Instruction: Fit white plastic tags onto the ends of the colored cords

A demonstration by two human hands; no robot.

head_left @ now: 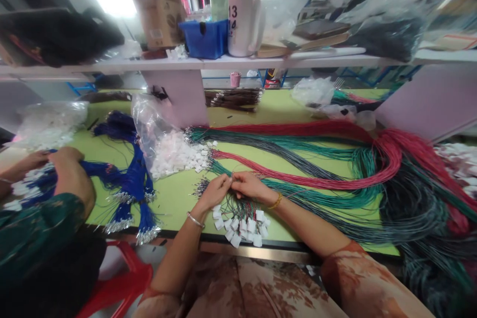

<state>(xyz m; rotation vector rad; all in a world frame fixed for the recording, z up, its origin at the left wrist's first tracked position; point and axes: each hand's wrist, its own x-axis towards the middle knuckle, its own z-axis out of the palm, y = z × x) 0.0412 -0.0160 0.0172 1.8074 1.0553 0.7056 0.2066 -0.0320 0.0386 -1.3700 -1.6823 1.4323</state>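
Observation:
My left hand (217, 190) and my right hand (250, 186) meet fingertip to fingertip over the green table. Both are closed in a pinch; what they hold is too small to make out. Just below them lies a cluster of white plastic connectors (244, 227) with thin wires, at the table's front edge. Beyond my hands stretch bundles of red wires (290, 174), green wires (320, 198) and grey wires (294, 156), their metal-tipped ends toward the left. Loose white connectors (182, 154) spill from a clear plastic bag (143, 124) to the left.
At left, a co-worker's hands (67, 159) handle blue wires (137, 174) near a red stool (126, 278). A shelf (160, 63) crosses above the table, bearing a blue bin (206, 39) and a white mug (244, 25). Brown wire bundles (238, 98) lie behind.

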